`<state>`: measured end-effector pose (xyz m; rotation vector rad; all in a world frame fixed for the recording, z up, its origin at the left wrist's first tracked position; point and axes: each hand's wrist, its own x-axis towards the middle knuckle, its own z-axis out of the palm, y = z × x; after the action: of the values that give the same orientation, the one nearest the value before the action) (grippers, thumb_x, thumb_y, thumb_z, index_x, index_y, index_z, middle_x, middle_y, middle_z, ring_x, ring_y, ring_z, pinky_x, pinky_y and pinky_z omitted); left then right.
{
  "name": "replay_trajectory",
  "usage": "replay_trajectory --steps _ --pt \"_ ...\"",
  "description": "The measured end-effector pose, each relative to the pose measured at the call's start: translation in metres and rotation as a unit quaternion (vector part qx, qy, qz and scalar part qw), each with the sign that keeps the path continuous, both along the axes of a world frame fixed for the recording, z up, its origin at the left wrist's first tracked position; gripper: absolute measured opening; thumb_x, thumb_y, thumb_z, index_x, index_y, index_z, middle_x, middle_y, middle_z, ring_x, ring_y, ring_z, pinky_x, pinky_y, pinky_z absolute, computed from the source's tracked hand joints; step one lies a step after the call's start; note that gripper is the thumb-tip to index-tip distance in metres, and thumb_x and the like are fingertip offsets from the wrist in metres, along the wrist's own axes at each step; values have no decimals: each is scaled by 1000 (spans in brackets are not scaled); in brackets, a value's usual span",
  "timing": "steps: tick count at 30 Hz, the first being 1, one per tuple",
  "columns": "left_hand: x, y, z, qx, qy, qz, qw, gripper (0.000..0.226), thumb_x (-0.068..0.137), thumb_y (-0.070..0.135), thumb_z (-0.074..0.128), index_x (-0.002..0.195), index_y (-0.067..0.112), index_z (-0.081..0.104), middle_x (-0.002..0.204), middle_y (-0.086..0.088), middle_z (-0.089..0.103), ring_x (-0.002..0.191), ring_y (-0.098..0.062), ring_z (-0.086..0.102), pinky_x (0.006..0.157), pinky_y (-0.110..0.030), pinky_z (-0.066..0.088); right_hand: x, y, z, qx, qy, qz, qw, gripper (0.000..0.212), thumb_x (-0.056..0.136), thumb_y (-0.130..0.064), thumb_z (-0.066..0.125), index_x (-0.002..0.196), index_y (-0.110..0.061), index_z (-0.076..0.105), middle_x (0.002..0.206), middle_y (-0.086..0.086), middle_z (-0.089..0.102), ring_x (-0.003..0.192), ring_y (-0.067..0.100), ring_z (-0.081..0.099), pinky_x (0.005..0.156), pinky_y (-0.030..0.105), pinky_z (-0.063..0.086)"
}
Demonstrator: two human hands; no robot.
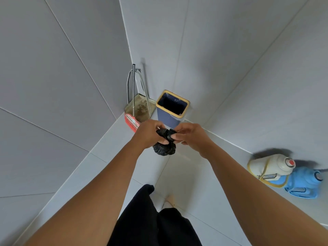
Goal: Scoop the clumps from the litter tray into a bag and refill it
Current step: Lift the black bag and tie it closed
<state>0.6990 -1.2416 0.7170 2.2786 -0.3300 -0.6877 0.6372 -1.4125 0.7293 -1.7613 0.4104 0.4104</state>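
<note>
From the head camera, this is a corner of a room with grey tiled walls (53,86) and a pale tiled floor (110,157). In the corner stand a dirty dustpan (142,107), a red broom head (131,122) and an open blue bin (170,110). A white jug (271,167) and a blue jug (305,183) sit by the right wall. The left hand (149,134) and right hand (191,137) hold a bunched black bag (165,146) above the floor, just in front of the bin, fingers pinched on it.

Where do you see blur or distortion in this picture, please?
Head view: the wide lens bends the tile joints; the white jug and blue jug at right are smeared; the left hand, right hand and black bag look fairly sharp; light is soft, no glare.
</note>
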Motion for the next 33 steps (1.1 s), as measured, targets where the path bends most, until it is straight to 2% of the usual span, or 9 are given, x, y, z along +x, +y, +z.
replay_trajectory --steps 3,9,13,19,21,24,29,31,33 --pt "30 -14 -7 4 17 9 1000 38 62 16 86 95 14 68 98 -5 68 91 -22 63 75 -31 52 35 -16 -8 1 11 -8 1000 7 82 -6 73 84 -12 72 70 3 71 65 10 69 59 15 48" --pt "99 -39 -32 16 54 -4 998 39 64 15 84 99 17 67 105 -5 66 97 -23 63 84 -40 55 101 -38 -30 -12 29 -12 999 7 80 -8 75 86 -11 74 69 2 72 67 13 71 63 19 51" --pt "160 -69 -50 19 66 -29 997 36 69 12 81 101 17 66 107 -4 66 98 -22 62 79 -32 53 155 -62 -45 -6 48 -53 997 9 79 -2 74 83 -10 73 72 6 72 67 15 71 66 24 53" --pt "218 -108 -92 37 62 -32 997 35 76 12 75 109 19 65 110 -2 66 103 -20 61 93 -37 50 217 -95 -89 -18 71 -74 995 17 73 1 76 74 -16 70 77 11 73 79 28 74 71 29 55" --pt "231 -117 -111 31 67 -23 997 33 76 10 73 107 20 66 110 -4 66 104 -21 61 94 -41 50 230 -103 -108 -26 80 -74 994 17 72 1 77 74 -15 70 73 7 71 75 27 73 68 28 53" --pt "250 -131 -139 19 85 7 996 32 77 5 71 106 19 68 109 -6 66 104 -21 61 92 -41 51 254 -115 -138 -53 86 -66 993 20 71 -1 78 72 -19 68 68 0 68 64 16 64 64 25 49" --pt "280 -152 -184 -33 135 89 986 34 78 -3 68 107 16 68 107 -3 67 102 -19 61 86 -34 53 295 -133 -186 -87 83 -61 991 23 71 -6 80 69 -26 68 80 -3 71 85 20 70 84 39 58" --pt "292 -161 -204 -46 153 128 979 34 80 -4 66 108 16 68 107 -3 66 101 -18 61 82 -33 55 311 -139 -206 -98 81 -61 990 19 72 -5 80 74 -21 70 78 -6 69 83 17 69 83 36 58" --pt "302 -169 -220 -62 173 158 970 34 82 -6 63 110 13 67 105 -3 65 96 -17 61 76 -29 55 324 -146 -224 -107 75 -59 990 15 74 -5 79 83 -14 72 76 -11 66 78 6 64 75 22 54"
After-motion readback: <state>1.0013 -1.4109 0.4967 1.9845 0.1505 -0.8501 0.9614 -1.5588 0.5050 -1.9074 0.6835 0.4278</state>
